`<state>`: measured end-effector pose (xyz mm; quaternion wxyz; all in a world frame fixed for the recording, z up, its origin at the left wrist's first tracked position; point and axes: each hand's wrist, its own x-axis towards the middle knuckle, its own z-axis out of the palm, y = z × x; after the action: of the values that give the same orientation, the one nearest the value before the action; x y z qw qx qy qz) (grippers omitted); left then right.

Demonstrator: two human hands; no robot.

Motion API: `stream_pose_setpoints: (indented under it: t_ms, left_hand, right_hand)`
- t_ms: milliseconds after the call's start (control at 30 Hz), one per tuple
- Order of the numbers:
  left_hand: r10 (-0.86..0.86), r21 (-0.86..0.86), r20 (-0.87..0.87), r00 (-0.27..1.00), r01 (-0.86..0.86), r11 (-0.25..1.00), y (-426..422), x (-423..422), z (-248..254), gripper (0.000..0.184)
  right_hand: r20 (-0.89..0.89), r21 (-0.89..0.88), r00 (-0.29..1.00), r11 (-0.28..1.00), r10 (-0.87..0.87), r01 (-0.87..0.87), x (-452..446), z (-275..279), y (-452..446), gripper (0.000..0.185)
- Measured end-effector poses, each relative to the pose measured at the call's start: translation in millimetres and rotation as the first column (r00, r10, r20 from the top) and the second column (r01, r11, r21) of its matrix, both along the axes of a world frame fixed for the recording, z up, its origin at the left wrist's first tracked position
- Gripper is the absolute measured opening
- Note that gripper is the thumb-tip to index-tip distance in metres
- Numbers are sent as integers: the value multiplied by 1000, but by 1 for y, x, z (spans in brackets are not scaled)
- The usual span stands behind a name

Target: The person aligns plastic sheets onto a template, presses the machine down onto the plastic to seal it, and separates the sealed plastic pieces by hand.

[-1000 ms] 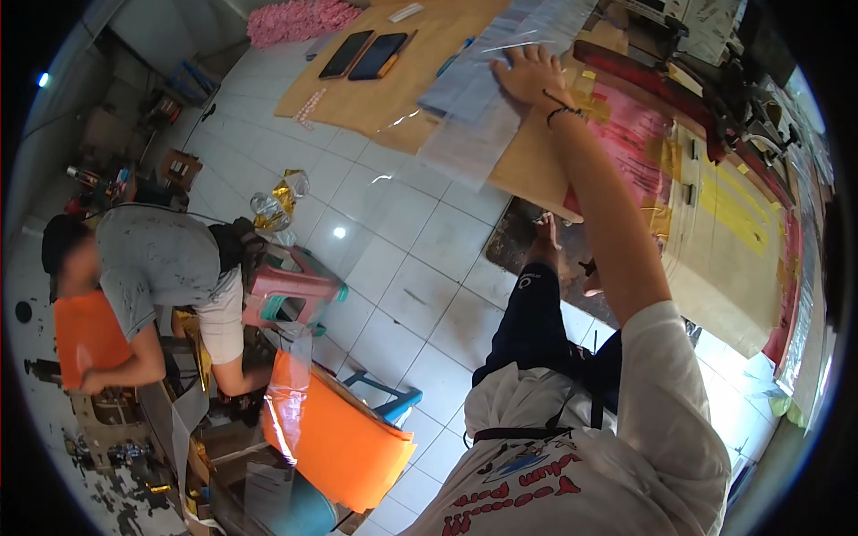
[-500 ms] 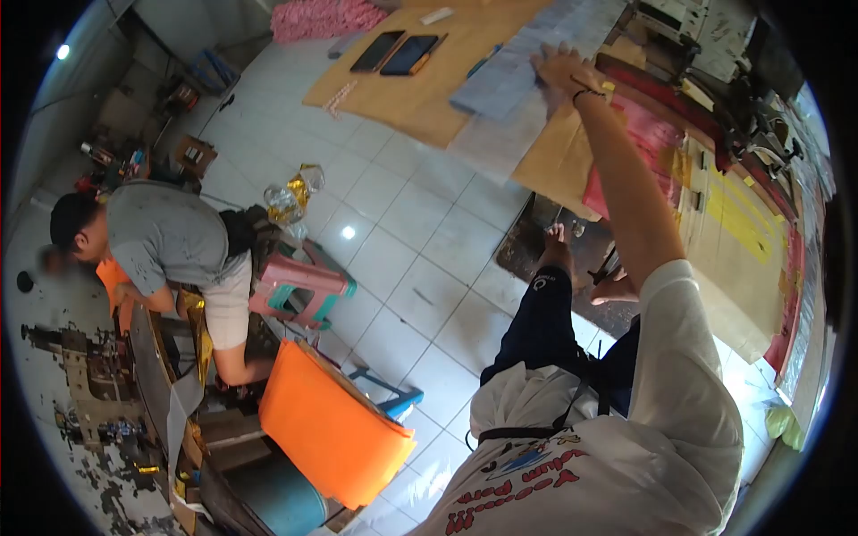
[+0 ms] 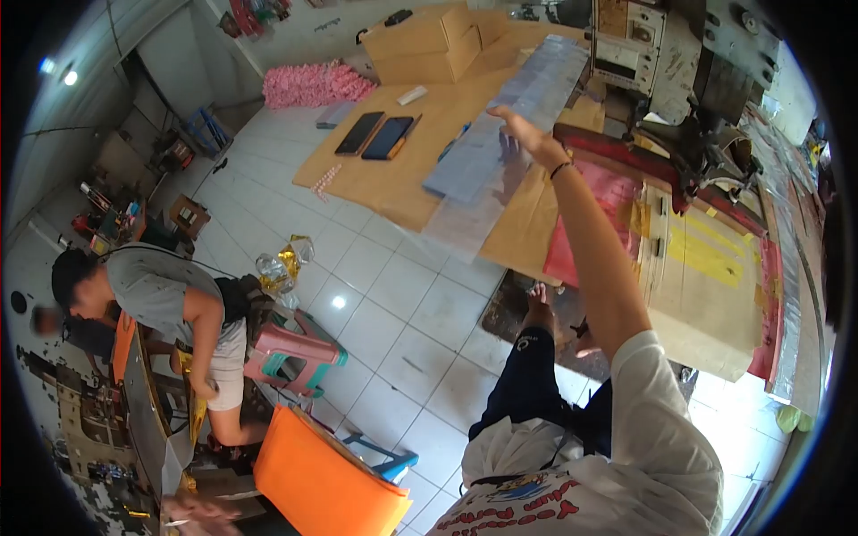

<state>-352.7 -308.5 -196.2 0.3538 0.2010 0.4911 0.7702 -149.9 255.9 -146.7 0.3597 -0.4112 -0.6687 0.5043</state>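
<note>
My right hand (image 3: 525, 134), with a dark bracelet at the wrist, is over a long row of clear bluish plastic sheets (image 3: 483, 161) on the brown-covered table (image 3: 384, 192). Its fingers are stretched out and grip nothing; whether they touch the sheets is not clear. A pink-red sheet (image 3: 576, 241) lies beside my right forearm, at the press machine (image 3: 706, 170). Down at the lower left edge is a blurred hand (image 3: 206, 514), apparently my left hand, close to the orange sheets (image 3: 331, 473). Something thin and white shows at its fingers, too smeared to name.
Two dark phones (image 3: 389, 138) and cardboard boxes (image 3: 420, 49) rest on the table. At left a person in a grey shirt (image 3: 165, 281) bends over a workbench. A pink-and-green stool (image 3: 299, 348) and crumpled gold foil (image 3: 286, 268) are on the tiled floor.
The view has tilted up, bringing the boxes and more of the machine into sight. My right hand has shifted along the plastic sheets. A blurred hand has appeared at the lower left.
</note>
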Motion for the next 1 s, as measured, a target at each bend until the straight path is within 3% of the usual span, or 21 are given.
stream_pose_setpoints:
  t_ms: [67, 133, 233, 267, 300, 367, 467, 533, 567, 667, 733, 767, 800, 933, 1000]
  left_hand:
    - [-5, 7, 24, 1000, 5, 1000, 3, 4, -2, 39]
    - [-14, 13, 56, 998, 13, 1000, 3, 7, -5, 40]
    - [-16, 19, 100, 995, 14, 1000, 0, 9, -9, 42]
    - [-13, 23, 117, 993, 11, 1000, -2, 10, -10, 42]
    - [-7, 22, 138, 990, 4, 1000, -4, 9, -12, 43]
    - [6, 19, 173, 985, -10, 1000, -7, 9, -17, 44]
    - [23, 13, 212, 977, -26, 1000, -7, 8, -21, 45]
    - [17, 13, 223, 975, -21, 1000, -6, 7, -25, 46]
    - [10, 18, 227, 974, -14, 1000, -6, 7, -27, 47]
    - [-8, 43, 251, 968, -3, 999, -13, 7, -35, 48]
    - [-33, 62, 280, 959, 16, 998, -12, 12, -42, 49]
    - [-33, 60, 289, 957, 16, 998, -9, 13, -43, 50]
    - [-49, 68, 296, 954, 30, 997, -7, 16, -46, 50]
    - [-128, 89, 324, 938, 104, 991, 2, 24, -57, 52]
    - [-167, 103, 338, 926, 140, 985, 4, 31, -62, 53]
  right_hand:
    - [106, 26, 980, 985, -170, 168, -18, 1, 7, 65]
    - [470, 190, 838, 959, -278, 212, -29, -1, 29, 58]
    - [120, 150, 967, 967, -224, 205, -37, 14, 41, 47]
    - [-16, 326, 945, 892, -326, 313, -45, 31, 43, 41]
    - [-163, 470, 904, 775, -395, 423, -54, 56, 37, 35]
    - [-562, 725, 789, 311, -247, 614, -67, 100, 66, 32]
    - [-396, 761, 860, 409, -323, 504, -40, 138, 82, 34]
    - [36, 533, 873, 748, -487, 395, -21, 140, 91, 41]
    - [262, 360, 841, 857, -473, 369, -14, 145, 96, 45]
    - [0, 754, 494, 325, -869, 571, -55, 68, 134, 58]
    - [335, 889, 588, 453, -736, 61, -65, 39, 41, 65]
    - [626, 684, 629, 712, -461, -159, -62, 33, -3, 65]
    - [808, 378, 580, 847, -104, -374, -57, 26, -30, 64]
    - [801, 448, 553, 842, -229, -300, -53, -31, -6, 66]
    - [838, 470, 427, 846, -339, -252, -40, -38, 28, 70]
